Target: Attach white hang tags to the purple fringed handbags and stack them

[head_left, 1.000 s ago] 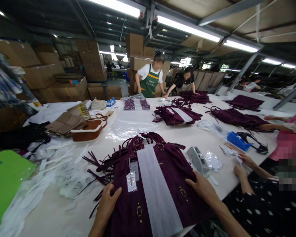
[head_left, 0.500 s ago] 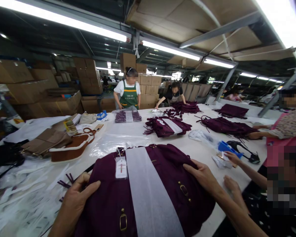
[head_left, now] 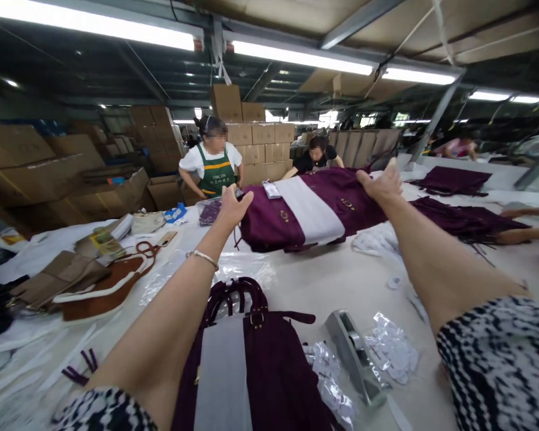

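Both my arms reach forward over the white table. My left hand (head_left: pixel 234 206) grips the left end of a dark purple bag (head_left: pixel 269 224), and my right hand (head_left: pixel 381 182) grips its right end. A white paper band (head_left: pixel 312 209) wraps the bag's middle, and a white tag (head_left: pixel 270 190) lies on its upper left. Nearer to me, between my forearms, lies a second purple bag (head_left: pixel 278 365) with looped handles and a pale paper band (head_left: pixel 222 371).
A grey tape dispenser (head_left: pixel 357 356) and plastic-wrapped tags (head_left: pixel 393 347) lie at the near right. Brown bags (head_left: pixel 112 287) sit at the left. Across the table are two people (head_left: pixel 213 158), and another person's hands touch purple fabric (head_left: pixel 467 218) at the right.
Both my hands have carried the banded purple bag forward, away from me, over the far part of the table. The second purple bag and the tape dispenser now show in front of me.
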Demonstrator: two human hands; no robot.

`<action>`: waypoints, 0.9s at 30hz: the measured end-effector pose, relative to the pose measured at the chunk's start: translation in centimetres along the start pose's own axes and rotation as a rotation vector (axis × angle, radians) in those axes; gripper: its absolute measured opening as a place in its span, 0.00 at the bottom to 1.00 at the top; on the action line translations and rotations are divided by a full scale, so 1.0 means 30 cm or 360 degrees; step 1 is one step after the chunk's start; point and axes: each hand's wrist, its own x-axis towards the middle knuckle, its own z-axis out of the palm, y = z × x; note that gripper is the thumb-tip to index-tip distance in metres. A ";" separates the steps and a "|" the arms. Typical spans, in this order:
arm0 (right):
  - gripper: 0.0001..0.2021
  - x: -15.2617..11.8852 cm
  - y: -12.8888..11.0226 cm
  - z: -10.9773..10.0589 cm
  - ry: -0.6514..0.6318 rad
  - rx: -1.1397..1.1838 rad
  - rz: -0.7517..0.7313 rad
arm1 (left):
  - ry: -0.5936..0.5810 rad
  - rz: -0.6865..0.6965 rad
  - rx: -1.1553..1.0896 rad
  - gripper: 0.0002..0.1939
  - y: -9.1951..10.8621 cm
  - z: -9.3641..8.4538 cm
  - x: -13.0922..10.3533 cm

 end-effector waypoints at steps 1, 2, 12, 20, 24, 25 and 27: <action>0.44 0.032 0.018 0.050 -0.0057 -0.0060 -0.0064 | -0.0100 0.0035 0.0109 0.33 -0.028 0.037 0.007; 0.45 0.031 0.039 0.108 -0.0155 -0.0090 -0.0170 | -0.0233 0.0085 0.0231 0.34 -0.070 0.060 -0.015; 0.24 -0.895 0.368 0.382 -0.1112 0.0362 0.0019 | -0.0800 -0.0367 0.1161 0.26 -0.692 -0.310 -1.008; 0.17 -1.305 0.451 -0.100 -0.1381 0.0724 0.0584 | -0.0583 -0.0363 0.1415 0.31 -0.715 -0.487 -1.439; 0.16 -1.549 0.488 -0.217 -0.1573 0.0547 0.0605 | -0.0558 -0.0268 0.1362 0.31 -0.707 -0.480 -1.458; 0.15 -1.600 0.495 -0.229 -0.1564 0.0487 0.0572 | -0.0554 -0.0256 0.1352 0.32 -0.706 -0.480 -1.453; 0.14 -1.677 0.500 -0.235 -0.1495 0.0362 0.0506 | -0.0544 -0.0253 0.1346 0.32 -0.704 -0.482 -1.444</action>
